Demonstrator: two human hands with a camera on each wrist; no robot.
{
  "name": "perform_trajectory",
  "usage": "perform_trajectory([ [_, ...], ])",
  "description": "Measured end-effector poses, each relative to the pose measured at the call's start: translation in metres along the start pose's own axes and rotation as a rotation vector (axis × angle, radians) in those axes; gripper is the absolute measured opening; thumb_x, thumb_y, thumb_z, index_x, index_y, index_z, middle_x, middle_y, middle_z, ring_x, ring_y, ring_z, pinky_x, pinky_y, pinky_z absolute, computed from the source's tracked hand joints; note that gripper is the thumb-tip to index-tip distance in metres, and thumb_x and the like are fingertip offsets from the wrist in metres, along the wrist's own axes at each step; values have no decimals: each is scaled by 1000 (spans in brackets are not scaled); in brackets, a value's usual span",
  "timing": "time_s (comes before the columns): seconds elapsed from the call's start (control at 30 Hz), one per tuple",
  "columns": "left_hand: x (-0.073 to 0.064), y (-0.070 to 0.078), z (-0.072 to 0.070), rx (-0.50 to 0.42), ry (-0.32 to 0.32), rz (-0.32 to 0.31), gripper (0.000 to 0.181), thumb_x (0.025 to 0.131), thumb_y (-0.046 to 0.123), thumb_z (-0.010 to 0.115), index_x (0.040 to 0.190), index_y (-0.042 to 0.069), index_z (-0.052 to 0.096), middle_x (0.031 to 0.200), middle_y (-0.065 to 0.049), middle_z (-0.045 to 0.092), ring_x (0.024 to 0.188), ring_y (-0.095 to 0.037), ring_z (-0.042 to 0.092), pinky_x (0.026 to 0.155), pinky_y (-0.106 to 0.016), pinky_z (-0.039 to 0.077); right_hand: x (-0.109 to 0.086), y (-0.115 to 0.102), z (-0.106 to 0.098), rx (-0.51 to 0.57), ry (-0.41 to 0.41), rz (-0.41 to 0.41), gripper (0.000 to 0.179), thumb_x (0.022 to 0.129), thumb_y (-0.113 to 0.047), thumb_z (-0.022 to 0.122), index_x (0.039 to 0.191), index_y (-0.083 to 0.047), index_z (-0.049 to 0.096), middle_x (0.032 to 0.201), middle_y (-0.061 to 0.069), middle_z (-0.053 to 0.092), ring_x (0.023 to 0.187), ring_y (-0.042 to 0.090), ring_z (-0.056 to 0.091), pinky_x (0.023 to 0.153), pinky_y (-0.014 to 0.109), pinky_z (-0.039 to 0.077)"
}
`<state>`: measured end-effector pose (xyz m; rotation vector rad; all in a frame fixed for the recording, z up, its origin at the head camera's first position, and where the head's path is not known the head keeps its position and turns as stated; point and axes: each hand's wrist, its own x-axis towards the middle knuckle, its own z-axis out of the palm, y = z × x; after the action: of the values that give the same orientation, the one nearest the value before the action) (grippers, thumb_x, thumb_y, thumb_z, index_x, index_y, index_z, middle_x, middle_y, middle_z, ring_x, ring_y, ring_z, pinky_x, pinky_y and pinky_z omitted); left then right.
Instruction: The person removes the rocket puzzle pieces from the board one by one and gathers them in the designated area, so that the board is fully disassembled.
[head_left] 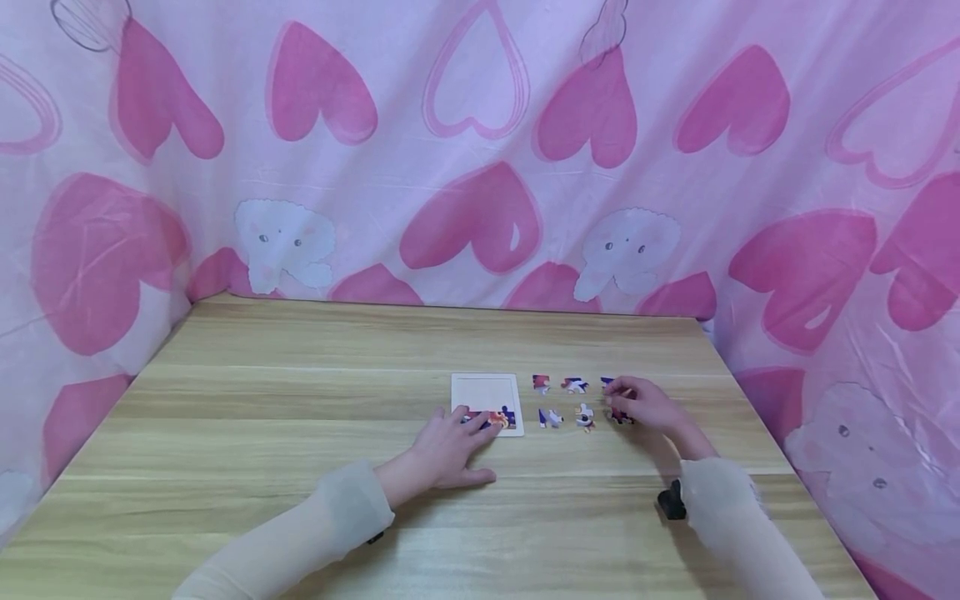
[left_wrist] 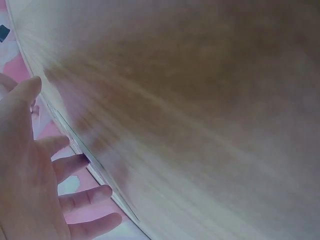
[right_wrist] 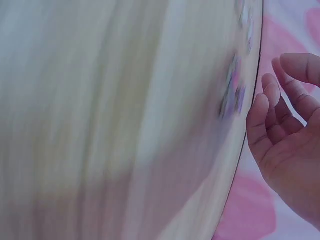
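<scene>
A white puzzle tray (head_left: 483, 393) lies on the table, with joined colourful puzzle pieces (head_left: 501, 419) along its near edge. My left hand (head_left: 450, 446) rests there with spread fingers, the fingertips touching the tray's near left part and covering some of the picture. Over the right end of the loose pieces hovers my right hand (head_left: 645, 406), its fingers loosely bent. In the right wrist view nothing shows between the thumb and fingers of this hand (right_wrist: 287, 120). Beneath it sits a dark puzzle piece (head_left: 619, 416), and another piece (head_left: 606, 382) is partly hidden by the fingers.
Between tray and right hand lie more loose pieces: a red one (head_left: 541, 383), a purple-and-white one (head_left: 575, 385), and two nearer ones (head_left: 550, 417), (head_left: 585, 417) in a second row. The wooden table (head_left: 337, 350) ends at a pink heart-patterned curtain (head_left: 465, 217).
</scene>
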<state>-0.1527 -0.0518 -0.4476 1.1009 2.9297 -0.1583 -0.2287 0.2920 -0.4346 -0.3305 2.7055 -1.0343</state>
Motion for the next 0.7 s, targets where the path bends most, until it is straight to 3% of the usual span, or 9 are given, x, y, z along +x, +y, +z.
perform_trajectory([
  [0.27,-3,-1,1,-4,29,-5,76,78,71,32,134,20,40,138,-5,33,118,-29,36,85,-51,36,12,-38,24,58,-51,-128,18,86,-11,54,101,-1,59,88,9,55,77,21,49,62,32,44],
  [0.47,-6,-4,6,-67,74,-8,79,77,70,35,136,18,35,131,-11,39,112,-30,41,82,-46,41,21,-62,46,70,-95,-171,16,86,-11,54,99,-4,60,87,3,55,78,19,50,65,32,44],
  [0.7,-11,-10,0,-182,100,-14,81,76,66,44,131,6,41,124,-15,44,104,-32,49,79,-41,45,19,-102,63,140,-143,-211,16,85,-4,54,100,1,59,85,10,55,76,22,49,63,33,42],
])
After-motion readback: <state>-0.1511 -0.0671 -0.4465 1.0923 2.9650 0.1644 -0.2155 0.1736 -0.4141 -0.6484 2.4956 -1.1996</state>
